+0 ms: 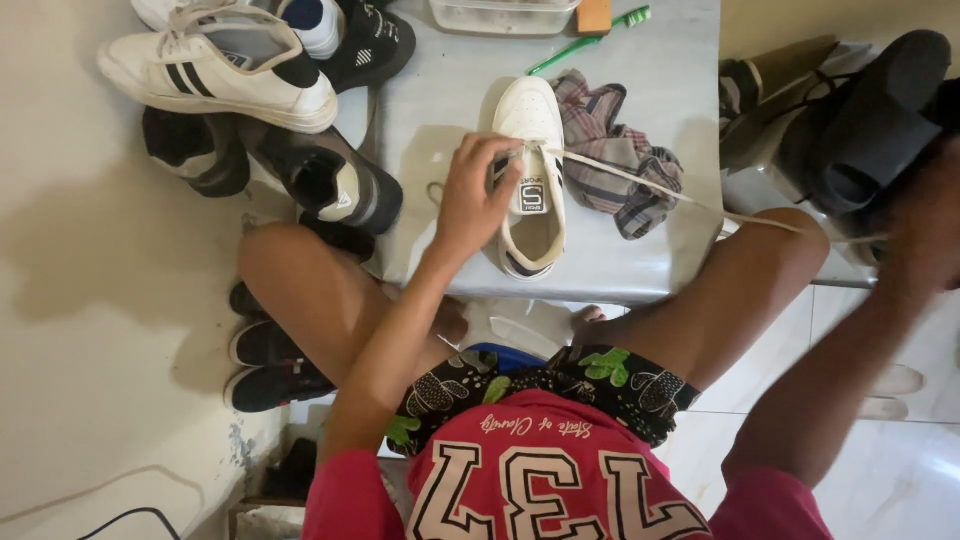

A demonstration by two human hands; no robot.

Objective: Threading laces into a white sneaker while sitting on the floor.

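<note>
One white sneaker lies on the grey bench, toe pointing away from the person and opening toward them, just beside a crumpled plaid cloth on its right. The left hand rests on the shoe's left side at the lacing, fingers curled together over the eyelets and pinching there. A white shoelace runs taut from the eyelets rightward, across the cloth and past the bench edge toward the right hand. That hand is raised, blurred and near the frame edge; its grip cannot be told, though the lace leads to it.

Handling, as a judgement: the sneaker looks light, with a stiff sole and a soft, yielding upper. It would slide on the smooth bench top if pulled by the lace, so it is best steadied by pressing down over the tongue or gripping the sidewall near the eyelets. The lace is limp, thin and flat; it is best taken near its end.

Also present: a green toothbrush and a clear plastic tub at the far edge of the bench, and several other shoes piled at the left.
</note>
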